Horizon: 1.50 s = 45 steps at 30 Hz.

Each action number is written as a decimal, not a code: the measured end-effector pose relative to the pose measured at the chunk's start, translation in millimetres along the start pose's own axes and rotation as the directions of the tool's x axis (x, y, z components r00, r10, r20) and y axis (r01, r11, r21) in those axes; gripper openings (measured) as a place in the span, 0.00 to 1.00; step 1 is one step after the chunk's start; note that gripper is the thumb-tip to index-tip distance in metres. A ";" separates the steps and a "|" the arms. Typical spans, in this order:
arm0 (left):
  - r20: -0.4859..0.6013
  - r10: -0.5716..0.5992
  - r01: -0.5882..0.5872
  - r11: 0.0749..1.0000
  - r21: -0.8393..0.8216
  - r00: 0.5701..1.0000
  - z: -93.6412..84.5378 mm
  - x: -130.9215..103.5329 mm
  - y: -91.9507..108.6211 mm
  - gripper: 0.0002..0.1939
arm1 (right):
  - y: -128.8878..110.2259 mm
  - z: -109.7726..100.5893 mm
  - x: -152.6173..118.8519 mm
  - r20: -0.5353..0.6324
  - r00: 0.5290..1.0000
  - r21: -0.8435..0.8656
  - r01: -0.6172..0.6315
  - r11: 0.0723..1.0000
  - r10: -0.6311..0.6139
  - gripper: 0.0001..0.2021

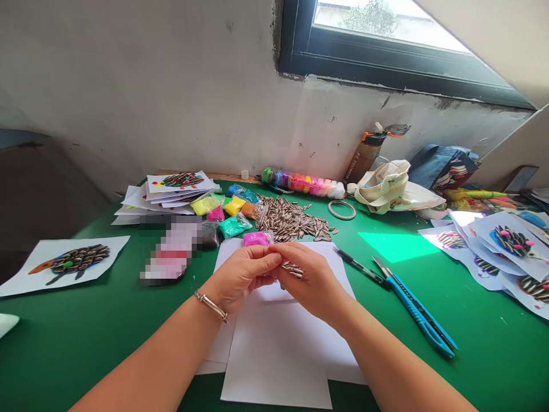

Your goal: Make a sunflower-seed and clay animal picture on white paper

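Observation:
My left hand (249, 273) and my right hand (306, 274) meet fingertip to fingertip above white paper (278, 349). The fingers of both are pinched together; whatever lies between them is too small or hidden to make out. A silver bangle circles my left wrist. Partly hidden behind my right hand, striped seeds (294, 270) show on the paper. Just beyond my left hand lies a packet of magenta clay (256, 238). A heap of sunflower seeds (287, 217) spreads behind my hands.
Clay packets (234, 225) and stacked seed pictures (171, 191) lie back left, another picture (71, 263) far left. Right are a pen (360, 267), a blue cutter (418, 309) and more pictures (510, 243). A tape ring (342, 210), bottle (364, 154) and cloth bag (386, 186) stand behind.

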<state>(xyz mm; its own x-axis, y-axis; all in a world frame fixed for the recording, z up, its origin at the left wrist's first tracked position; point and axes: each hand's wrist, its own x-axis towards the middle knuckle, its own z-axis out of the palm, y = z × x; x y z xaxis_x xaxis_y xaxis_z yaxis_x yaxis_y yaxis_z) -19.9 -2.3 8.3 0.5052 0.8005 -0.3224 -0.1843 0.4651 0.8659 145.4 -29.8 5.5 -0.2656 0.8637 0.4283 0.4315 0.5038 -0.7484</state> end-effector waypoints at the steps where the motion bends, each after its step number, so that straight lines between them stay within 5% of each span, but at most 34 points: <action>1: 0.001 0.012 -0.012 1.000 0.013 1.000 0.3 0.2 -0.3 0.19 | -0.4 -0.2 0.1 0.000 1.000 0.006 -0.002 1.000 0.002 0.16; 8: -0.033 0.101 -0.097 0.989 0.114 0.994 3.1 1.2 -2.8 0.21 | -1.3 -1.5 0.8 0.013 1.000 -0.001 -0.024 1.000 0.024 0.12; 22: 0.026 0.013 -0.013 1.000 0.003 1.000 -2.6 0.2 -2.7 0.14 | 1.4 -1.6 -1.1 -0.003 1.000 -0.016 -0.003 1.000 0.003 0.13; 39: 0.105 -0.002 -0.012 0.990 0.139 0.995 2.9 -3.4 -4.1 0.23 | 3.2 -1.4 0.5 0.013 1.000 -0.102 -0.025 0.994 0.027 0.08; 45: 0.048 0.007 -0.012 0.994 0.107 0.999 2.7 -3.4 -3.3 0.24 | 1.9 -2.3 -0.2 0.003 1.000 -0.098 -0.008 0.995 0.008 0.11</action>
<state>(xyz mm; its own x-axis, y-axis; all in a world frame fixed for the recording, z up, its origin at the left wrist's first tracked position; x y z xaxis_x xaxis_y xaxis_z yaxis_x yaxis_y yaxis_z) -18.7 -7.6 7.6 0.5441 0.7844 -0.2978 -0.0987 0.4123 0.9057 148.2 -29.0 5.1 -0.2646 0.8676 0.4209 0.5159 0.4961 -0.6983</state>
